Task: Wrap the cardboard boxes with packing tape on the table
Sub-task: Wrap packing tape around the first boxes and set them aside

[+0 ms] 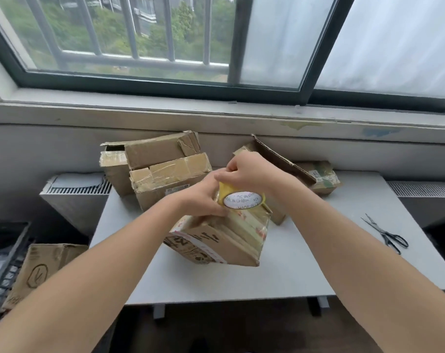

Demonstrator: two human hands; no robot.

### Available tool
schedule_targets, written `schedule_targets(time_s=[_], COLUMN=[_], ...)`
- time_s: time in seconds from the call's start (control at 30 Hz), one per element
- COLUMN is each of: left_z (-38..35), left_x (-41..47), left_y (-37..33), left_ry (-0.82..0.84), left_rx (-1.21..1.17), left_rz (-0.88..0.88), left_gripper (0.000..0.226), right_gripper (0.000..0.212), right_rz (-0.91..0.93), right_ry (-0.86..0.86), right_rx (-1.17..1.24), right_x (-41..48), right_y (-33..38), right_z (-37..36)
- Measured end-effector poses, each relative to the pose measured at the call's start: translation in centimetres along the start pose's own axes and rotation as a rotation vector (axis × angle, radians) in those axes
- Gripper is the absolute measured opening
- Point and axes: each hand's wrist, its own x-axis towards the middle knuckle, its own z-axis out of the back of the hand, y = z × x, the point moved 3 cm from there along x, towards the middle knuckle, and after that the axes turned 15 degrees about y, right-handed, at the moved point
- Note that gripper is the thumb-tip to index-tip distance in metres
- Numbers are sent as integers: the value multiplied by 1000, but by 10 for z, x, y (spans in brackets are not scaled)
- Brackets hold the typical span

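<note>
Right, the cardboard box (216, 244) sat tipped up on one edge near the middle of the bench (305, 271), already banded with glossy strips down its right face, and both hands were on the job. The left hand (202, 200) was curled over the box's upper edge, fingers pressed down onto the top face, steadying it just beside the tape roll (243, 200). The right hand (244, 171) came in from above, fingers bent over the top rim of the roll; whether it pinched a loose tape end or only the roll itself, I could not tell. The roll rested against the box's top, its white core label facing the camera. By the look of it, that box was light and fairly stiff, though creased and worn, so the corners and edges seemed the places to hold rather than the middle of a panel, which might give. The taped faces looked slick, so a grip on bare cardboard would likely be surer. The tape would probably cling to itself if it went slack, so tension seemed to matter. Behind, the stacked boxes (163, 169) and an open box (280, 159) waited, and the scissors (387, 235) lay well apart to the right.
</note>
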Motion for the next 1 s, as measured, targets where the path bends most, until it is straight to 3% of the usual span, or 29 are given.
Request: schedule_targets(time_s=[0.07,0.23,0.4,0.6,0.77,1.0], left_z=[6,-7,4,9,16,10], left_x=[-9,-15,-21,-30,-31,-42], left_y=[10,40,70,93,99,117], left_ry=[-72,-50,-96,-69,-61,-46], left_rx=[-86,-278,-361,-473,-456,-618], left_rz=[-30,-37,-33,-77,-82,-69], left_gripper=[102,102,111,94,97,103], right_gripper=[49,46,55,47,49,54], right_rz=[20,38,96,154,108,-40], right_ry=[-32,-7,121,223,228,213], right_rx=[-34,-91,-12,-103,-142,-183], right_x=[11,30,39,39,37,21], right_y=[15,43,41,47,38,-12], right_z=[0,-3,-11,-17,-7,-2])
